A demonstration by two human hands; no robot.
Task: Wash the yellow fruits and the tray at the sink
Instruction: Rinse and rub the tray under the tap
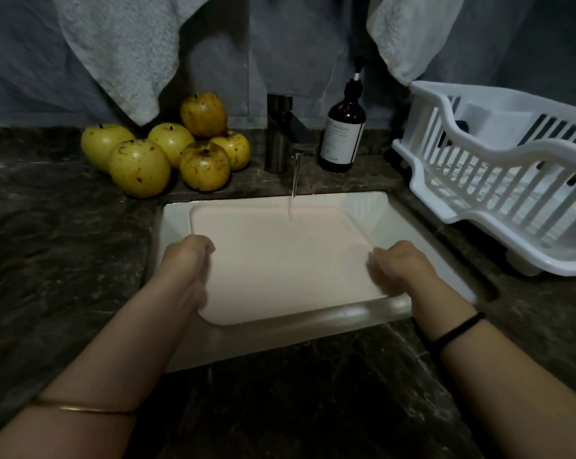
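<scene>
Down over the white sink [372,207], a pale pink tray [290,260] sits tilted across the basin. It's a flat rectangle with rounded corners and a low raised lip, smooth plastic by the look of it. The left hand [189,256] is curled round the tray's left edge and the right hand [399,263] is wrapped over the right edge, so both are holding it. The right one is a bit blurry, so I can't make out the exact finger positions. A thin stream of water [295,183] falls from the dark metal faucet [278,134] and lands near the tray's far edge.

The yellow fruits [139,167] are piled on the desk [48,226] at the back left, just beside the faucet. There are six of them, round and glossy, with brown speckles and short dark stems, and one is perched on top of the others. The desk itself is dark stone with pale marbled veins.

Right of the faucet stands a brown pump bottle [343,130] with a light label. Further right is a white plastic dish rack [498,180] with slatted sides. Two fluffy grey towels [121,54] hang at the back wall. There's a thin gold bangle [81,409] on the left forearm and a black band [458,329] on the right wrist.
</scene>
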